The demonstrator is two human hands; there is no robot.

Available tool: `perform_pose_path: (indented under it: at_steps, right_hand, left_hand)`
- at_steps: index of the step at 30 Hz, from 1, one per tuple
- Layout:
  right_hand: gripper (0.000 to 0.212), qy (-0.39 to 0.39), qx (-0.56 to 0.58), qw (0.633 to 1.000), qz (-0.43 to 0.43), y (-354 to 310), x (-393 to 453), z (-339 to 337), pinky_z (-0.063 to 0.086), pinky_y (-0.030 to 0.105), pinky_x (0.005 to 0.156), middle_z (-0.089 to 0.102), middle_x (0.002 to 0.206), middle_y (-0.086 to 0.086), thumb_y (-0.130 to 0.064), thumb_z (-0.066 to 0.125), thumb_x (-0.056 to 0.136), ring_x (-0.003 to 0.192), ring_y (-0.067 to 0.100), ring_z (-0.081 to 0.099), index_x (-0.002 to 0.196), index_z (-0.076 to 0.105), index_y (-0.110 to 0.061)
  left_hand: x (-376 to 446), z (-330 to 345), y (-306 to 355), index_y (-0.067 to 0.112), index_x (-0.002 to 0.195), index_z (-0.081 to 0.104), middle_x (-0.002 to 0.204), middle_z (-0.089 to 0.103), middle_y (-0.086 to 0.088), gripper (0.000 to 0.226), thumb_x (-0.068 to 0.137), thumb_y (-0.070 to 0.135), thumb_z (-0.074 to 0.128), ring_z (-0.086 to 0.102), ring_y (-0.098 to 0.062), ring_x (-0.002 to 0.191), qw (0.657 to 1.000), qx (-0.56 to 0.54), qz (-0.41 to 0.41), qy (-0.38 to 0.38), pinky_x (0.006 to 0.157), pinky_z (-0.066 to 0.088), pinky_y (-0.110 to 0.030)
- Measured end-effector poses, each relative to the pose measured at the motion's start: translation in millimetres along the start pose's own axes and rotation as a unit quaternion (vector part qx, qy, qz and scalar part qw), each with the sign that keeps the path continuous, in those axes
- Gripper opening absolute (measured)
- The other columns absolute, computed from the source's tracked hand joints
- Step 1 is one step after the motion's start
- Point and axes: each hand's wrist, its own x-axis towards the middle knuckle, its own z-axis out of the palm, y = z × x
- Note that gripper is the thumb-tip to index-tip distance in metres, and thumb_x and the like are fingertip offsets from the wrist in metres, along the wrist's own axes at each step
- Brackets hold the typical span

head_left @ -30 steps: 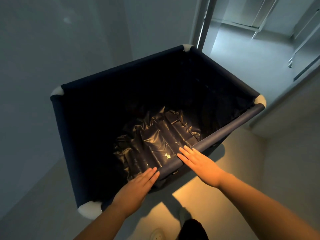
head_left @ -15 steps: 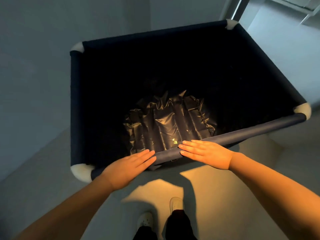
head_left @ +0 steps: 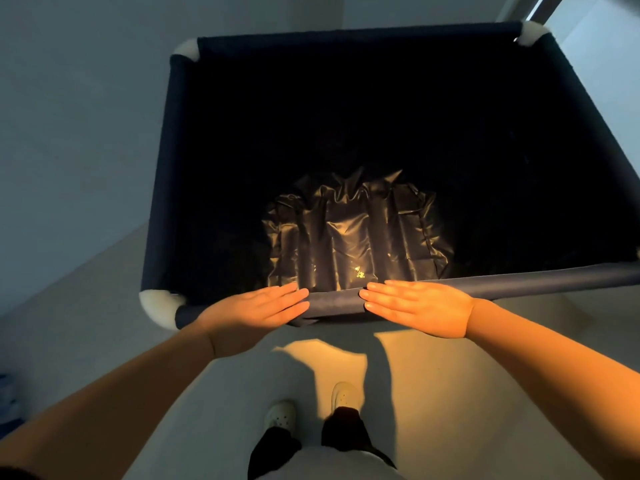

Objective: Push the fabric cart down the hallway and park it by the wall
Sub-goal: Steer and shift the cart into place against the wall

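Note:
The dark navy fabric cart fills the middle of the view, a deep open box with white corner caps. A crinkled black plastic sheet lies at its bottom. My left hand rests flat on the near top rail, left of centre, fingers straight and pointing right. My right hand lies flat on the same rail just to the right, fingers pointing left. Neither hand is curled around the rail. The cart's left side stands close to the wall.
A grey wall runs along the left and behind the cart's far edge. A doorway with a brighter floor opens at the top right. My white shoes stand on the pale floor just behind the cart.
The cart has swung from a tilted angle to nearly square in front of me, with its left side nearer the wall. Both hands stayed on the near rail.

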Motion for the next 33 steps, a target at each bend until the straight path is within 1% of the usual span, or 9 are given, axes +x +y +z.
perform_pose_path:
  at_steps: [3,8,15,19,22,25,27,30,33]
  right_hand:
    - [0.059,-0.012,0.021,1.000,0.012,-1,1,-3,0.023,0.039,0.110,0.025,0.150,0.009,-0.008,0.029,0.086,0.138,0.023,0.025,0.145,0.027,-0.007]
    - [0.100,-0.040,0.033,0.998,0.031,-5,8,-7,0.020,0.039,0.111,0.017,0.154,0.007,0.004,0.068,0.068,0.142,0.023,0.019,0.150,0.012,-0.012]
    - [0.108,-0.049,0.016,0.998,0.029,-15,19,-4,0.023,0.036,0.110,0.015,0.155,0.006,0.008,0.069,0.064,0.141,0.023,0.020,0.151,0.007,-0.014]
    - [0.107,-0.050,0.008,0.998,0.024,-23,30,-6,0.020,0.036,0.110,0.015,0.155,0.005,0.006,0.070,0.065,0.141,0.022,0.018,0.151,0.009,-0.014]
    - [0.095,-0.045,-0.003,0.999,0.021,-31,39,-5,0.015,0.036,0.112,0.014,0.155,0.003,0.002,0.063,0.073,0.142,0.021,0.017,0.151,0.010,-0.013]
    - [0.072,-0.039,-0.011,0.999,0.019,-36,52,-6,0.015,0.038,0.113,0.013,0.156,0.003,0.000,0.035,0.084,0.142,0.022,0.016,0.150,0.011,-0.013]
    - [0.069,-0.033,-0.017,0.999,0.022,-41,65,-9,0.017,0.040,0.112,0.015,0.155,0.005,0.002,0.026,0.083,0.142,0.022,0.017,0.150,0.014,-0.012]
    - [0.084,-0.022,-0.036,0.999,0.031,-50,89,-15,0.020,0.040,0.111,0.027,0.154,0.006,0.007,0.053,0.073,0.141,0.022,0.019,0.148,0.021,-0.011]
    - [0.090,-0.015,-0.042,0.998,0.043,-60,115,-23,0.024,0.037,0.108,0.039,0.149,0.007,0.005,0.072,0.065,0.138,0.021,0.024,0.144,0.033,-0.010]
  left_hand:
    - [0,-1,6,0.007,0.142,0.034,0.148,0.035,-0.011,0.083,0.067,-0.014,0.063,0.027,-0.026,0.136,1.000,0.021,-0.013,0.005,0.108,0.029,-0.040]
    - [-4,0,8,0.007,0.142,0.034,0.147,0.038,-0.011,0.085,0.066,-0.009,0.068,0.034,-0.028,0.135,0.998,0.059,-0.014,-0.008,0.106,0.033,-0.039]
    - [-21,8,13,0.009,0.145,0.015,0.149,0.035,-0.009,0.096,0.064,-0.010,0.063,0.024,-0.023,0.137,0.996,0.084,-0.024,-0.015,0.109,0.025,-0.036]
    - [-35,10,17,0.009,0.145,0.022,0.148,0.037,-0.008,0.097,0.061,-0.012,0.066,0.028,-0.022,0.137,0.996,0.079,-0.036,-0.014,0.108,0.025,-0.037]
    - [-49,10,16,0.011,0.145,0.019,0.150,0.026,-0.004,0.098,0.063,-0.009,0.068,0.022,-0.020,0.137,0.997,0.066,-0.039,-0.017,0.109,0.024,-0.038]
    - [-64,10,12,0.012,0.146,0.015,0.151,0.023,-0.004,0.094,0.070,0.000,0.069,0.023,-0.021,0.139,0.997,0.061,-0.045,-0.026,0.111,0.022,-0.038]
    - [-76,11,5,0.014,0.147,0.009,0.153,0.020,-0.004,0.090,0.076,0.006,0.064,0.022,-0.021,0.140,0.996,0.065,-0.047,-0.035,0.112,0.020,-0.037]
    - [-97,13,-9,0.018,0.146,-0.004,0.155,0.004,-0.003,0.085,0.085,0.008,0.054,0.009,-0.019,0.142,0.995,0.075,-0.055,-0.043,0.115,0.012,-0.034]
    - [-115,8,-22,0.015,0.147,0.013,0.154,0.020,-0.005,0.083,0.079,0.004,0.061,0.030,-0.024,0.138,0.996,0.056,-0.059,-0.033,0.110,0.030,-0.037]
